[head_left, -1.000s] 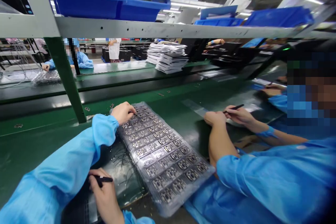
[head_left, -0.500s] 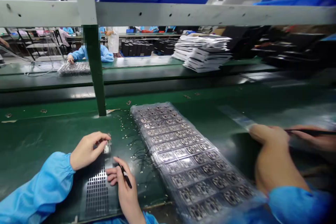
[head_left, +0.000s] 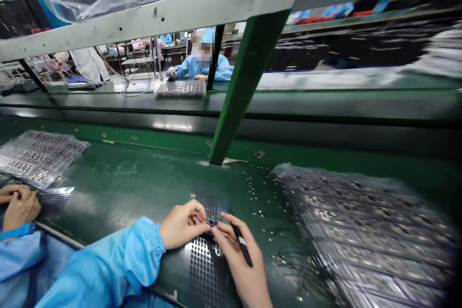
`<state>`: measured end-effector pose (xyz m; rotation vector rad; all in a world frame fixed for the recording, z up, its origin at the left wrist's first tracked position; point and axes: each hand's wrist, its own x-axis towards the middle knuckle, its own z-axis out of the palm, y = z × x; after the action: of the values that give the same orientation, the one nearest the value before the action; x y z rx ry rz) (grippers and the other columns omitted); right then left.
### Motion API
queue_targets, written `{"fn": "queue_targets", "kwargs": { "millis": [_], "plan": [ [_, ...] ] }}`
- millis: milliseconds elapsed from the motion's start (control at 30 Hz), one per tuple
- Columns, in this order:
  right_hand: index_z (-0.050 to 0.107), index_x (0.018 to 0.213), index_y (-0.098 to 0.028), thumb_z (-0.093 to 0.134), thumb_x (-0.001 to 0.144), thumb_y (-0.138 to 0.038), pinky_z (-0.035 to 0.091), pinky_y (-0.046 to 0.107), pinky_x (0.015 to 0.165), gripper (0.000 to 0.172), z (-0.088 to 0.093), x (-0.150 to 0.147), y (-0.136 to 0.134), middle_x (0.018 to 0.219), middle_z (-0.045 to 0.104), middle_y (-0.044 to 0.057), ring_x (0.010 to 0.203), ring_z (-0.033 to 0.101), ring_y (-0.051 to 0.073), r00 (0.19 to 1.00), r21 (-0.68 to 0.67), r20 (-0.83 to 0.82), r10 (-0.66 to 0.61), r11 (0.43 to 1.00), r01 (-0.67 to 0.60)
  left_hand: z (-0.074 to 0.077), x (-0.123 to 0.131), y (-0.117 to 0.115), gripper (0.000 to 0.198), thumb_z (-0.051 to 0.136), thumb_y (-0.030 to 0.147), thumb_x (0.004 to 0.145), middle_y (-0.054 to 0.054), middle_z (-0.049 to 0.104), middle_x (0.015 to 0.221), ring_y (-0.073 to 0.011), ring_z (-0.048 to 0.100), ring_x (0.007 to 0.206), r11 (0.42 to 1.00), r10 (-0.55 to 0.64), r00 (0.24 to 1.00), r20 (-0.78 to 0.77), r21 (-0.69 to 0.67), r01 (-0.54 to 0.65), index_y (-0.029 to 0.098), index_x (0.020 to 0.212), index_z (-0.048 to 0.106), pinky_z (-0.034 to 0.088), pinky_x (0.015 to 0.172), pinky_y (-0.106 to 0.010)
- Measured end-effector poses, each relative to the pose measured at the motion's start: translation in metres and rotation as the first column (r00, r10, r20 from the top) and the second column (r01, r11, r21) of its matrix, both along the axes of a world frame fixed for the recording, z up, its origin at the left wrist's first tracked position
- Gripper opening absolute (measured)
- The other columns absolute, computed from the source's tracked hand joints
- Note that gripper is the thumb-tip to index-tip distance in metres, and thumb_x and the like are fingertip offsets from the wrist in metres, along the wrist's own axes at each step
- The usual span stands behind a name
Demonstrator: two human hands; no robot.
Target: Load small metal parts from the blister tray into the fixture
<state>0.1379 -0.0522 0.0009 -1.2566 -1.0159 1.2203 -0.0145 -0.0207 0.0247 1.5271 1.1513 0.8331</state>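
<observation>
Left hand (head_left: pixel 184 226) pinched board (head_left: pixel 212 223), right hand (head_left: pixel 234 255) gripped black tool (head_left: pixel 240 241) alongside, bits (head_left: pixel 260 213) littered green bench (head_left: pixel 144 183), person (head_left: pixel 187 66) sat beyond

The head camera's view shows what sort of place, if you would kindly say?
Probably an electronics assembly workshop: a small board-like part held over the green workbench, a compartmented plastic tray at the right, and a blue-clad co-worker opposite.
</observation>
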Motion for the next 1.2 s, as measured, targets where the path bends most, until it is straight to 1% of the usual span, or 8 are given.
{"fn": "queue_targets", "kwargs": {
  "millis": [167,300,400,500,667,800,933,1200],
  "plan": [
    [0.056,0.102,-0.019,0.074,0.064,-0.044,0.055,0.029,0.077,0.049,-0.006,0.000,-0.002,0.080,0.069,0.004,0.082,0.068,0.022,1.000,-0.033,-0.006,-0.027,0.999,0.027,0.002,-0.006,-0.001,0.016,0.063,0.020,0.075,0.003,0.058,0.070,-0.0069,0.050,0.058,0.998,-0.060,0.996,-0.061,0.030,0.062,0.015,0.086,0.054,0.040,0.054,-0.017],
    [0.056,0.098,-0.020,0.072,0.066,-0.045,0.055,0.024,0.071,0.043,-0.010,0.002,-0.005,0.082,0.068,0.005,0.077,0.067,0.020,0.992,0.019,0.123,-0.003,1.000,0.001,0.000,-0.004,-0.002,0.027,0.069,0.027,0.072,0.003,0.056,0.071,-0.0064,0.047,0.055,0.995,-0.025,0.989,-0.147,0.092,0.039,0.015,0.094,0.059,0.040,0.054,-0.017],
    [0.059,0.093,-0.019,0.070,0.068,-0.043,0.055,0.022,0.064,0.036,-0.010,0.003,-0.006,0.083,0.068,0.005,0.071,0.066,0.018,0.967,0.105,0.253,0.043,0.992,-0.071,-0.003,-0.003,-0.002,0.018,0.068,0.028,0.074,0.003,0.054,0.069,-0.0065,0.045,0.055,0.988,-0.021,0.982,-0.187,0.144,0.048,0.016,0.087,0.067,0.039,0.055,-0.018],
    [0.059,0.091,-0.019,0.069,0.069,-0.041,0.055,0.023,0.063,0.032,-0.010,0.003,-0.006,0.080,0.067,0.005,0.068,0.066,0.018,0.954,0.133,0.291,0.076,0.984,-0.119,-0.005,-0.003,-0.002,0.012,0.067,0.026,0.075,0.001,0.055,0.068,-0.0069,0.046,0.056,0.980,-0.031,0.987,-0.159,0.188,0.061,0.015,0.079,0.070,0.039,0.055,-0.017],
    [0.054,0.095,-0.020,0.069,0.072,-0.042,0.056,0.026,0.063,0.035,-0.008,0.000,-0.008,0.078,0.067,0.005,0.069,0.067,0.019,0.983,0.043,0.149,0.104,0.993,-0.111,-0.002,-0.001,-0.003,0.012,0.063,0.022,0.077,-0.002,0.062,0.074,-0.0078,0.052,0.058,0.992,-0.001,0.999,-0.050,0.127,0.007,0.014,0.080,0.072,0.042,0.057,-0.017],
    [0.051,0.098,-0.020,0.070,0.073,-0.042,0.057,0.027,0.059,0.038,-0.004,-0.002,-0.010,0.081,0.066,0.005,0.064,0.065,0.017,0.993,-0.020,0.024,0.118,0.993,-0.117,-0.001,0.000,-0.002,0.011,0.060,0.018,0.076,-0.002,0.064,0.069,-0.0077,0.052,0.056,0.998,0.044,0.998,-0.044,0.039,-0.043,0.012,0.078,0.069,0.041,0.055,-0.017],
    [0.051,0.099,-0.020,0.070,0.074,-0.040,0.058,0.028,0.060,0.037,0.001,-0.003,-0.010,0.082,0.066,0.004,0.065,0.065,0.016,0.989,-0.023,-0.029,0.146,0.989,-0.147,-0.004,-0.002,0.001,0.014,0.059,0.023,0.077,0.000,0.062,0.064,-0.0075,0.049,0.053,1.000,0.018,0.998,-0.062,0.004,-0.018,0.011,0.077,0.067,0.040,0.052,-0.017],
    [0.050,0.097,-0.020,0.064,0.080,-0.039,0.056,0.026,0.060,0.029,0.005,-0.002,-0.010,0.077,0.065,0.002,0.068,0.065,0.016,0.985,-0.002,-0.057,0.164,0.986,-0.165,-0.001,-0.004,0.000,0.015,0.057,0.025,0.078,-0.002,0.064,0.070,-0.0090,0.052,0.057,0.999,-0.032,0.996,-0.083,0.028,0.035,0.012,0.077,0.066,0.042,0.055,-0.019]
  ]
}}
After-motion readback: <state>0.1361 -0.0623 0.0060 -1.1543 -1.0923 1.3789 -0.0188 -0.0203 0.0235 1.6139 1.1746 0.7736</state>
